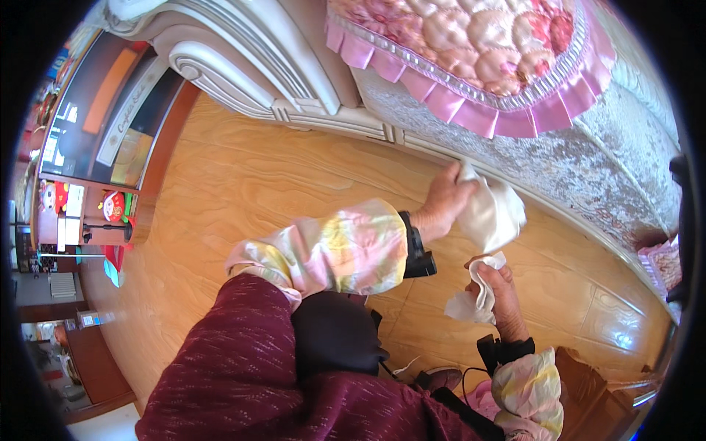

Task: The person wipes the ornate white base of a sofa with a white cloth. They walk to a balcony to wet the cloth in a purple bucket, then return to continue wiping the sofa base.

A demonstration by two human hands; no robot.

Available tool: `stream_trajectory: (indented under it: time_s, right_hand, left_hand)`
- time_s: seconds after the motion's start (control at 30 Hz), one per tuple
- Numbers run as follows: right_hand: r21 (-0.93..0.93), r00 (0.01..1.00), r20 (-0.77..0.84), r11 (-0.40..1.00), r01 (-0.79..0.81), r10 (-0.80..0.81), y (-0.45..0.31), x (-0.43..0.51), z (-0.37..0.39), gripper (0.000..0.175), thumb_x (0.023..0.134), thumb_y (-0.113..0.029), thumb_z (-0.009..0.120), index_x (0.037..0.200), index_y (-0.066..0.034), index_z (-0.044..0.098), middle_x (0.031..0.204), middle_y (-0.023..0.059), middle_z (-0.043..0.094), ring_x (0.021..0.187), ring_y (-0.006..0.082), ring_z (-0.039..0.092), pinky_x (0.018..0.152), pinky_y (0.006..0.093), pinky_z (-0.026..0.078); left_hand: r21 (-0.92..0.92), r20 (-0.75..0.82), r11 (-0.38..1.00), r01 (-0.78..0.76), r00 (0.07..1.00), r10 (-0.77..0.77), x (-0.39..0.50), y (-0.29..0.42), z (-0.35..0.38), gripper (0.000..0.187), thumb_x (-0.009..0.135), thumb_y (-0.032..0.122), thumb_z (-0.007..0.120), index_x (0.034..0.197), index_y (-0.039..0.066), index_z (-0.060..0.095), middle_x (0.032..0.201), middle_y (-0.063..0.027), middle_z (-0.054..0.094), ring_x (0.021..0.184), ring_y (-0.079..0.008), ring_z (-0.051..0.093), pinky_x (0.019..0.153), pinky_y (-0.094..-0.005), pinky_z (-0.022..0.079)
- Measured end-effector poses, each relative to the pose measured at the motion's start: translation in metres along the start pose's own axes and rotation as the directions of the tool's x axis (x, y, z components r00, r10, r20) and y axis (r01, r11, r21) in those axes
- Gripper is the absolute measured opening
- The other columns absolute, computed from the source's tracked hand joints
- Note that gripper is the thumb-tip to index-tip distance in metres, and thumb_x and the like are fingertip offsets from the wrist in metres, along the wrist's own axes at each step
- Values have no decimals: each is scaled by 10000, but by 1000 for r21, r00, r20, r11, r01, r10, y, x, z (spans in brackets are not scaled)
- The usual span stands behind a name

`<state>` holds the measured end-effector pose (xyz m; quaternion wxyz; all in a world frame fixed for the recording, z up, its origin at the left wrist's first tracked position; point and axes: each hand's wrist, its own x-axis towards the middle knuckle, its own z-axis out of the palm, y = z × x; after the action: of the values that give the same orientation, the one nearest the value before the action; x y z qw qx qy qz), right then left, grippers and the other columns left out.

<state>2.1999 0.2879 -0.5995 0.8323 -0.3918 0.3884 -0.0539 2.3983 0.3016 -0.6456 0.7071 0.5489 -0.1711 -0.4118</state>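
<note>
My left hand [440, 205] is closed on a white cloth [491, 212], which hangs in folds and is slightly blurred, close to the base of the sofa. Below it, my right hand [503, 295] grips a smaller crumpled white cloth or tissue [475, 300] between thumb and fingers. The two white pieces are near each other, over the wood-look floor [408, 303]. Both forearms wear pastel patterned sleeve covers, with black bands at the wrists.
A grey velvet sofa [557, 165] with a pink ruffled quilted cover [485, 55] and a carved white frame [248, 66] spans the top. At left stands a glass-fronted cabinet [105, 110] with small figures. A brown cardboard-like object [584, 386] lies lower right, near a shoe [441, 378].
</note>
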Motion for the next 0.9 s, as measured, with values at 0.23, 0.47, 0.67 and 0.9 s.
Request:
stream_trajectory:
  time_s: [0.23, 0.47, 0.67, 0.9]
  right_hand:
    - [-98, 985, -106, 987, 128, -138, 4, 14, 16, 301, 910, -318, 538, 964, -46, 654, 670, -31, 557, 565, 45, 501, 480, 204, 386]
    - [-218, 990, -54, 969, 119, -133, 1, 32, 36, 503, 936, -399, 474, 1249, -5, 471, 1060, 92, 570, 904, 142, 546, 682, 287, 476]
    - [-309, 981, -1, 933, 182, -192, 5, 24, 45, 525, 884, -179, 560, 1334, 19, 378, 1095, 115, 557, 902, 169, 566, 725, 294, 500]
    - [-329, 965, 55, 908, 261, -258, 2, 34, 15, 522, 843, -245, 618, 1303, -46, 472, 1052, 95, 598, 931, 137, 549, 773, 284, 448]
  left_hand:
    - [-129, 170, 912, 388, 915, -365, -32, -7, -37, 321, 900, 226, 523, 1174, 80, 440, 1045, -58, 530, 950, -154, 535, 814, -335, 480]
    - [-177, 444, 729, 661, 715, -540, -43, -19, -55, 474, 950, 400, 406, 1287, 67, 410, 1213, -87, 520, 1093, -223, 528, 923, -376, 439]
    - [-323, 676, 543, 775, 590, -441, -48, -10, -63, 545, 892, 519, 477, 1204, 72, 484, 1152, -109, 567, 1025, -252, 573, 859, -425, 486]
    - [-125, 678, 735, 666, 598, -427, -55, 7, -74, 392, 930, 209, 492, 1276, 31, 447, 1139, -100, 590, 1011, -200, 600, 908, -363, 481]
